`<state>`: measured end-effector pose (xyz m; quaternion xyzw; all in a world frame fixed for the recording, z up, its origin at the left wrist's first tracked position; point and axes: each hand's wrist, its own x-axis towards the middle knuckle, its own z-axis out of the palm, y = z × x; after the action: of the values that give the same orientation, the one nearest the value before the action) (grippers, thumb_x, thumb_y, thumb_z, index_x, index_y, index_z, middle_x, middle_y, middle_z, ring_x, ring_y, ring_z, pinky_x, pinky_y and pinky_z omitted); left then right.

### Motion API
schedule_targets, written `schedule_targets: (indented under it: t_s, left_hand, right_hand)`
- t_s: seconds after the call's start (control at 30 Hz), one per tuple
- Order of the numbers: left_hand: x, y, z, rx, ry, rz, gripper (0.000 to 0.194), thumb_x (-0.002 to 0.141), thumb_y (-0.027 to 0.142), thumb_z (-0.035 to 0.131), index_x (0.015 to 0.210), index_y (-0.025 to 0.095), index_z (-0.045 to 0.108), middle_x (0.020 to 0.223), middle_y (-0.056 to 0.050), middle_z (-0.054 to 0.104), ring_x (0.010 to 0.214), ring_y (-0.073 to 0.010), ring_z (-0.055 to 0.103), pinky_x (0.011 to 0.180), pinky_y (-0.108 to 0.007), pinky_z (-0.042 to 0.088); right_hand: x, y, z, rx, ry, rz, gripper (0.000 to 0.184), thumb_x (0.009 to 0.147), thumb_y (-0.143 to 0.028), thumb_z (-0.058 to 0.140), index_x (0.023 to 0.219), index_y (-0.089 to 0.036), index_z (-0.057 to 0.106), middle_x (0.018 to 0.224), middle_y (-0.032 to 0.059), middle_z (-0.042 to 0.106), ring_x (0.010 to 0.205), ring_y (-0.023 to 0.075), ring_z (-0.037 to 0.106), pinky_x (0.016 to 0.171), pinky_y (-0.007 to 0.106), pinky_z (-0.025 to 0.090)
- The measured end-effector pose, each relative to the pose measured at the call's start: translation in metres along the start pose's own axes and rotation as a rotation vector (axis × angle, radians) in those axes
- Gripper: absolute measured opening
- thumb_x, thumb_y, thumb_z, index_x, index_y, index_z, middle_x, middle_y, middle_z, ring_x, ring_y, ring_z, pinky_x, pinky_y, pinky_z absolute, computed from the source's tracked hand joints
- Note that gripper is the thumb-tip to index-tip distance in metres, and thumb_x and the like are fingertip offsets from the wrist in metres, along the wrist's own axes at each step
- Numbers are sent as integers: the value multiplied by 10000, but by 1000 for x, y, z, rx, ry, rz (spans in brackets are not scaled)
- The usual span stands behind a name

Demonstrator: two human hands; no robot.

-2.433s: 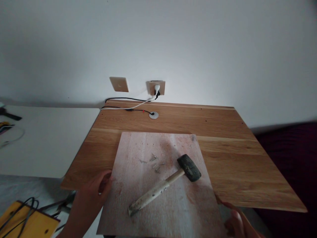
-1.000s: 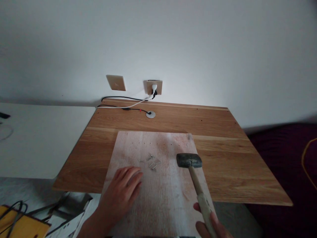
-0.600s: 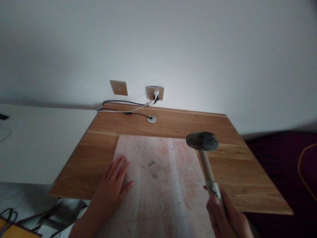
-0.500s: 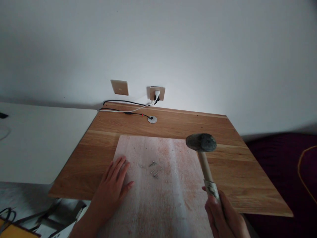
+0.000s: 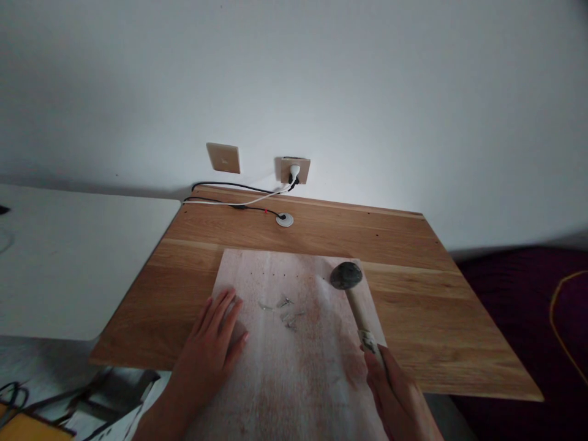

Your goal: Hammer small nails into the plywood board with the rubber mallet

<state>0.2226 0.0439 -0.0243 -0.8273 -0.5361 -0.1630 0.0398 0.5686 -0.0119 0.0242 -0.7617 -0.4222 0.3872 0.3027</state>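
1 mallet (image 5: 358,311) slants left, head toward wall (image 5: 367,92).

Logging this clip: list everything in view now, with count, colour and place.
Wall: one, pale grey, behind
Wooden tabletop: one, brown, centre
White tabletop: one, white, left
Wall plates: two, beige, on wall
White plug: one, white, in right plate
Cables: several, black or white, mostly tabletop's back
Grommet: one, pale, wooden tabletop's back
Fabric: one, dark purple, right
Cord or trim: one, yellow, on fabric
Panel: one, yellow, lower left
Dark item: one, black, left edge
Board: one, pale reddish, over wooden tabletop
Fasteners: several, silvery, on board
Mallet: one, dark head, pale handle, over board
Left hand: one, flat on board
Right hand: one, gripping mallet
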Motion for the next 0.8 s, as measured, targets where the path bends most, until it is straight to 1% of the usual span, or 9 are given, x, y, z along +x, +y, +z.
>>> schedule_targets:
  t_s: [0.13,0.3,0.37,0.43,0.5,0.63,0.8]
  left_hand:
    - [-1,0,1,-28,-20,-19,530,1078,440,463,1522,151,479,1617,-170,514,1525,-328,471,1232,-569,446]
    - [-2,1,1,-42,-17,-33,529,1080,436,460,1528,156,475,1612,-168,520,1518,-330,480,1227,-572,448]
    - [-2,1,1,-52,-21,-37,535,1079,437,463,1541,167,466,1614,-160,520,1521,-322,478,1236,-566,442]
    - [-1,1,1,-52,-20,-41,534,1079,441,465,1539,171,470,1612,-158,525,1517,-319,484,1243,-564,436]
    - [-1,1,1,-48,-13,-43,533,1077,449,469,1528,165,483,1608,-162,528,1511,-323,490,1244,-568,434]
    - [-1,2,1,-38,-14,-34,537,1077,448,469,1527,157,485,1612,-175,521,1515,-327,485,1248,-565,426]
    - [-1,2,-1,-48,-18,-40,515,1078,427,469,1513,152,501,1599,-172,534,1514,-327,484,1244,-565,431]
  right_hand:
    - [-2,-7,4,23,-48,18,605,964,-782,500,1157,-229,652,530,-91,424,377,118,337,353,254,228]
    - [-1,-19,11,-44,-136,35,629,991,-781,425,1172,-215,631,502,-106,371,396,127,327,391,261,221]
    - [0,-21,14,-43,-142,41,634,992,-781,421,1181,-213,631,506,-107,374,402,135,346,404,267,243]
    - [0,-20,17,-26,-127,19,651,989,-786,418,1202,-208,629,536,-102,391,426,138,383,430,266,289]
    - [0,-19,20,-23,-124,-10,671,977,-796,432,1229,-209,637,524,-102,401,418,142,398,429,267,308]
    - [-1,-18,25,-40,-161,-16,663,960,-799,477,1235,-231,679,428,-106,405,325,153,380,358,276,269]
    - [-2,-21,29,10,-173,1,669,930,-816,528,1244,-251,700,439,-94,456,316,144,373,339,274,248]
